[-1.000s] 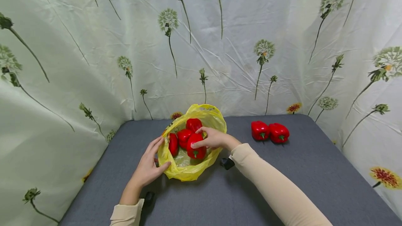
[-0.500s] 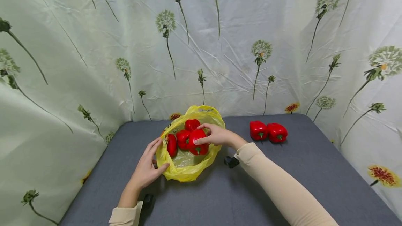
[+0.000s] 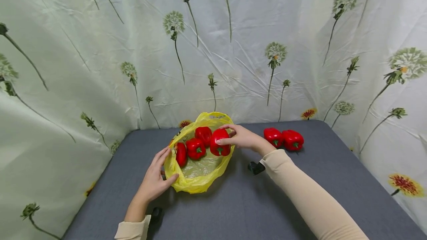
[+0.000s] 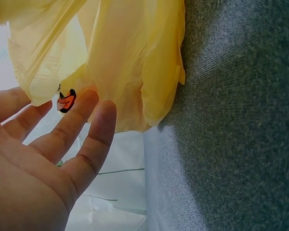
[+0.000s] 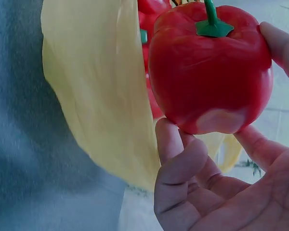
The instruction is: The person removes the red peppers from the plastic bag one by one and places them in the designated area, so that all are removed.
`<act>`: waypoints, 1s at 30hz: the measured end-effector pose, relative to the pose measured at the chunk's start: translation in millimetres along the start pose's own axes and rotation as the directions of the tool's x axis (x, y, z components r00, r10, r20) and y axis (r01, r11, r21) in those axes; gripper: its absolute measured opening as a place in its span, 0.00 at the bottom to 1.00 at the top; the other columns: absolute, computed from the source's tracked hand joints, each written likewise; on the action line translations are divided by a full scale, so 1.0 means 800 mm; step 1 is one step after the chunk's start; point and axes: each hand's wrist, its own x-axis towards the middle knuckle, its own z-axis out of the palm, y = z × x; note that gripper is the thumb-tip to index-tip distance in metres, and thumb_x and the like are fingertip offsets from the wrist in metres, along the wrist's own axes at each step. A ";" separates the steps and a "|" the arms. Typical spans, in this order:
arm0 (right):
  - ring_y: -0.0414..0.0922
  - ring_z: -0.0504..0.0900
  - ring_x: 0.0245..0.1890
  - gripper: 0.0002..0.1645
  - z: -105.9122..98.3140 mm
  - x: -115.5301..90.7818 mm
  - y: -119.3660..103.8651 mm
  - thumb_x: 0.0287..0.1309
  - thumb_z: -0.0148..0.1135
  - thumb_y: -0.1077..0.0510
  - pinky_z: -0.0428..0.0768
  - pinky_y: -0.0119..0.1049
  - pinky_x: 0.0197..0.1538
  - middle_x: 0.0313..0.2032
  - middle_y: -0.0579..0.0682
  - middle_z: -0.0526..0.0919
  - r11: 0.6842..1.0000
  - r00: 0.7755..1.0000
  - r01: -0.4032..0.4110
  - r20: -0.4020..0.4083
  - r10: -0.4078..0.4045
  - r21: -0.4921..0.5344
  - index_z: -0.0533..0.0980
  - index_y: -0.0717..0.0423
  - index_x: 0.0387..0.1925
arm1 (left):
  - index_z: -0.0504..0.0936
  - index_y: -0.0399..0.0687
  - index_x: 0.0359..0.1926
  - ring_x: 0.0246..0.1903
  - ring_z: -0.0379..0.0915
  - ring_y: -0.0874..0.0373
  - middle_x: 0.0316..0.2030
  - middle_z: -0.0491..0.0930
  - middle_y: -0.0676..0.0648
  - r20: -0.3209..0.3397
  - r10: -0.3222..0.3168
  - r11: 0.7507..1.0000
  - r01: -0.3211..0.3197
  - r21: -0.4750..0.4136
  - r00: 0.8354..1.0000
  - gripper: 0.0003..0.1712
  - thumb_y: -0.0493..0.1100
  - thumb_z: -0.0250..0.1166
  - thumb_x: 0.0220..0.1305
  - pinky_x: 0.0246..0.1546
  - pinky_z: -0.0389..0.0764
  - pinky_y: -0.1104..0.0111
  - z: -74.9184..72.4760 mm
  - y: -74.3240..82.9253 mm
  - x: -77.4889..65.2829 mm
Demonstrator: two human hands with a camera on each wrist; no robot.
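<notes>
In the head view my right hand (image 3: 245,136) grips a red bell pepper (image 3: 219,144) by its sides, at the right rim of a yellow plastic bag (image 3: 197,186). The right wrist view shows that bell pepper (image 5: 209,72) with its green stem at the top and fingers and thumb around it. Three more red bell peppers (image 3: 195,149) lie inside the bag. My left hand (image 3: 156,179) rests against the bag's left side. Its fingers (image 4: 97,132) are spread and nearly straight, touching the yellow plastic (image 4: 125,57) in the left wrist view.
Two red bell peppers (image 3: 292,140) lie side by side on the grey table (image 3: 213,217), right of the bag. A pale curtain (image 3: 233,47) printed with dandelions hangs behind the table and along its sides.
My right hand has lifted the bell pepper from among the others and moved it right, to the bag's rim. The left hand stays at the bag's left side.
</notes>
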 end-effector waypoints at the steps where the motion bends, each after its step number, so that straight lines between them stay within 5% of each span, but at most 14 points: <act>1: 0.51 0.81 0.56 0.43 -0.003 -0.001 0.002 0.64 0.73 0.38 0.83 0.42 0.47 0.62 0.58 0.82 1.000 1.000 -0.002 -0.004 0.003 0.009 0.70 0.43 0.76 | 0.62 0.38 0.82 0.70 0.69 0.37 0.81 0.60 0.36 0.001 0.000 1.000 0.000 0.002 1.000 0.52 0.46 0.75 0.63 0.43 0.82 0.63 0.000 0.000 0.000; 7: 0.52 0.81 0.55 0.43 -0.024 -0.012 0.009 0.66 0.71 0.40 0.81 0.38 0.43 0.64 0.59 0.79 0.998 0.999 -0.014 -0.037 0.016 0.068 0.68 0.42 0.77 | 0.63 0.38 0.82 0.70 0.69 0.37 0.80 0.61 0.36 0.003 0.005 1.000 -0.005 0.010 1.000 0.51 0.47 0.75 0.63 0.44 0.82 0.62 0.002 -0.001 -0.001; 18: 0.58 0.76 0.66 0.43 -0.060 -0.034 0.032 0.69 0.68 0.37 0.81 0.47 0.54 0.70 0.61 0.74 0.996 0.995 -0.042 -0.090 0.049 0.075 0.65 0.40 0.80 | 0.62 0.38 0.82 0.71 0.69 0.36 0.81 0.60 0.36 0.009 -0.003 1.000 0.003 0.006 1.000 0.52 0.45 0.76 0.63 0.44 0.83 0.62 0.002 -0.001 0.000; 30: 0.56 0.75 0.62 0.48 -0.096 -0.060 0.054 0.70 0.67 0.37 0.80 0.44 0.53 0.73 0.64 0.70 0.994 0.989 -0.059 -0.133 0.072 0.095 0.60 0.41 0.83 | 0.63 0.38 0.82 0.71 0.69 0.37 0.81 0.60 0.36 0.007 -0.008 1.000 0.008 -0.001 1.000 0.51 0.45 0.76 0.63 0.44 0.84 0.64 0.002 -0.003 0.001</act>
